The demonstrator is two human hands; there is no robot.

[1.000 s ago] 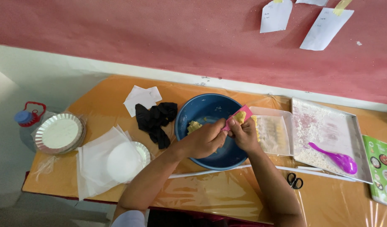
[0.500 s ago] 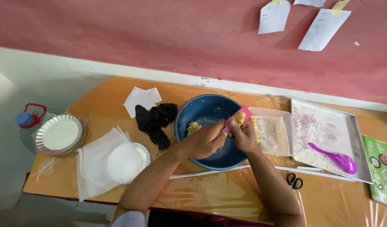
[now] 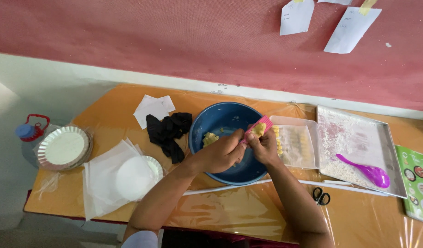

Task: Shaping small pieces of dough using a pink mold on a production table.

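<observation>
Both hands meet over the right side of a blue bowl [image 3: 216,120] on the orange table. My right hand [image 3: 265,146] holds a small pink ridged board [image 3: 259,124] with a lump of yellow dough [image 3: 259,130] pressed on it. My left hand [image 3: 223,154] is closed against the board and dough from the left. More yellow dough [image 3: 210,138] lies inside the bowl. A clear tray [image 3: 296,142] with rows of shaped yellow pieces sits just right of the hands.
A metal tray [image 3: 358,138] dusted with white flour holds a purple spoon [image 3: 365,171]. Black scissors [image 3: 321,196], a black cloth [image 3: 168,131], white papers [image 3: 152,109], foil plates [image 3: 62,148], plastic sheets [image 3: 110,177] and a green leaflet [image 3: 418,181] lie around.
The hands stay over the bowl with only small finger movement on the dough and pink board.
</observation>
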